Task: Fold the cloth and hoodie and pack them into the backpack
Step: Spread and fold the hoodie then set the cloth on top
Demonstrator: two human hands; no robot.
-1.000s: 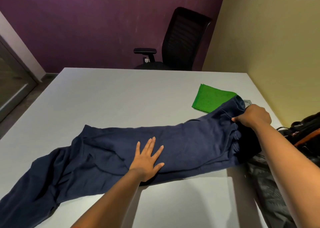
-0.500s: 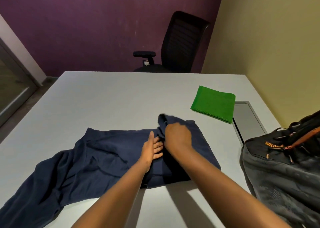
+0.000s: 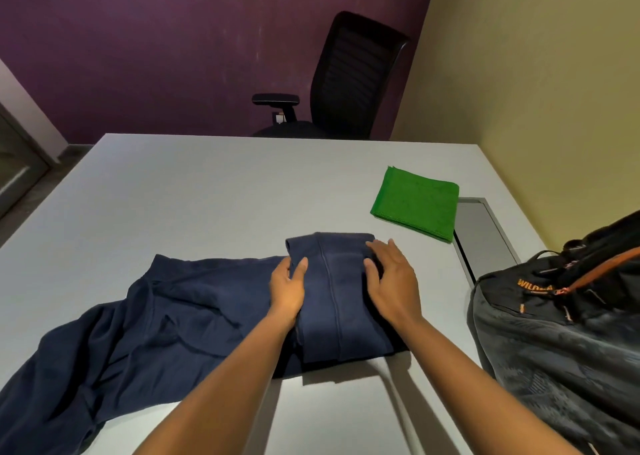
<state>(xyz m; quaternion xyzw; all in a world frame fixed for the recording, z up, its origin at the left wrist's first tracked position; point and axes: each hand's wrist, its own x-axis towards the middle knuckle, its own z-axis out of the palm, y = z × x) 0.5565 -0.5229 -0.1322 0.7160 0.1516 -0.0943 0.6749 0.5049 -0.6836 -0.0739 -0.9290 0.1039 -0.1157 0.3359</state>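
A navy hoodie (image 3: 180,309) lies across the grey table (image 3: 214,191), its right part folded over into a narrow panel (image 3: 334,292). My left hand (image 3: 287,290) rests flat on the panel's left edge, fingers apart. On the panel's right edge lies my right hand (image 3: 393,278), flat as well, pressing the fabric. The hoodie's left part trails unfolded toward the table's near left corner. A green cloth (image 3: 417,202) sits folded square at the far right. A black backpack (image 3: 561,337) with orange trim stands at the right edge.
A black office chair (image 3: 346,80) stands behind the table's far edge. A grey cable hatch (image 3: 485,233) is set in the table between the green cloth and the backpack. A yellow wall runs close along the right.
My right hand carried the hoodie's right end over to the left, folding it onto the middle. Both hands now lie flat on the folded panel. The backpack has come fully into sight.
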